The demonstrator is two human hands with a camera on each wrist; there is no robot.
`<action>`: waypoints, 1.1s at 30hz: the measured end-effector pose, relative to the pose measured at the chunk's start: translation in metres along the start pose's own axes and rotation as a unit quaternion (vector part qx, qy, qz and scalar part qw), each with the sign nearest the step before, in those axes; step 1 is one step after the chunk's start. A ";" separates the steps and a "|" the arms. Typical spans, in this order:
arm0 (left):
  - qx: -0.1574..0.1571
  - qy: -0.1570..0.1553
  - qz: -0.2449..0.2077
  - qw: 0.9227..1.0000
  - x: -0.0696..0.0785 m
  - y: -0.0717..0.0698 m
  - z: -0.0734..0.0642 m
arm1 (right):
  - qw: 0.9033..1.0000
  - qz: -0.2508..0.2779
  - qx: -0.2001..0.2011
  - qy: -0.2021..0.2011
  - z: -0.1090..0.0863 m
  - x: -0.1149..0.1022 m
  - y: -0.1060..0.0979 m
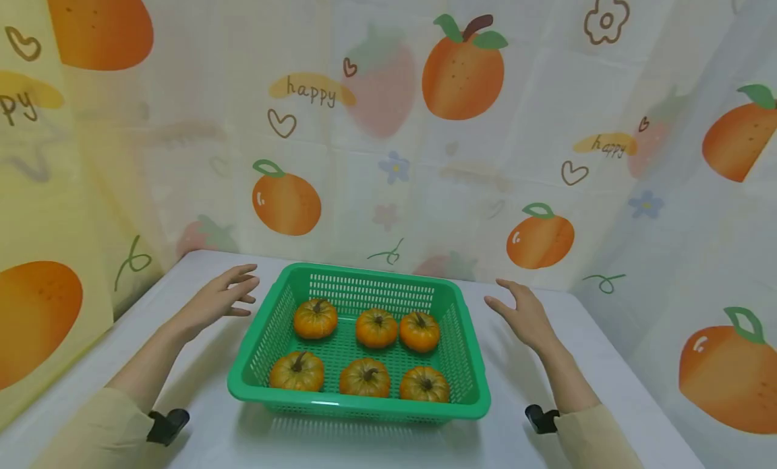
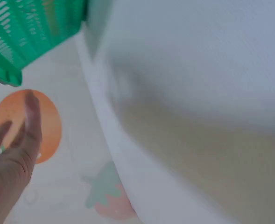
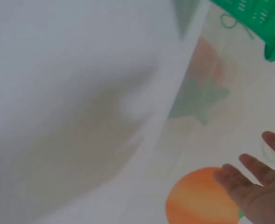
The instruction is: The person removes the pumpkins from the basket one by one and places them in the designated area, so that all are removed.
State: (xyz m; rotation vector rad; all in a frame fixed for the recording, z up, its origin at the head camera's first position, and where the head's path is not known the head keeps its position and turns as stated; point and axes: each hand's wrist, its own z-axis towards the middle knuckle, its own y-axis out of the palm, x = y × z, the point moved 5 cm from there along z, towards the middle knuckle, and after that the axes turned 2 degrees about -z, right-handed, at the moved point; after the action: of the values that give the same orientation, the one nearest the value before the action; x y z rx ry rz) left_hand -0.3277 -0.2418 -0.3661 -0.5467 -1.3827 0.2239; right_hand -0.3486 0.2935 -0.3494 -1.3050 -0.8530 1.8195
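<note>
A green plastic basket (image 1: 364, 407) with slotted walls sits on the white table, holding several small orange pumpkins with dark stems, among them one at the back left (image 1: 315, 319) and one at the front right (image 1: 425, 385). To the left of the basket, my left hand (image 1: 214, 303) hovers with relaxed, spread fingers, apart from the rim. On the other side my right hand (image 1: 525, 316) is raised over the table, its fingers loosely extended and touching nothing. Both wrist views show the hands, left (image 2: 16, 161) and right (image 3: 258, 186), apart from the basket's edge.
The white table (image 1: 510, 428) extends around the basket on both sides. Behind it hangs a pale curtain (image 1: 376, 185) printed with oranges, strawberries and hearts, which also closes off the left and right sides. Black straps (image 1: 168, 426) sit on both wrists.
</note>
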 end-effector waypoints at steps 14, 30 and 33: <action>-0.069 -0.022 -0.092 0.993 0.004 0.015 -0.004 | 0.990 0.137 -0.019 -0.008 0.003 -0.040 0.004; -0.073 -0.048 -0.201 0.976 -0.004 0.026 -0.005 | 0.981 0.180 -0.046 -0.059 -0.001 -0.084 0.024; -0.073 -0.053 -0.208 0.974 -0.005 0.026 -0.004 | 0.980 0.182 -0.063 -0.059 -0.002 -0.092 0.029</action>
State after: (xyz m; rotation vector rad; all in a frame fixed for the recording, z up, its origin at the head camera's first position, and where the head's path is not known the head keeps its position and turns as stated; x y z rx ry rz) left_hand -0.3208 -0.2225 -0.3834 -0.3574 -1.5914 -0.1923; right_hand -0.3319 0.2002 -0.3303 -1.5242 -0.8447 2.1730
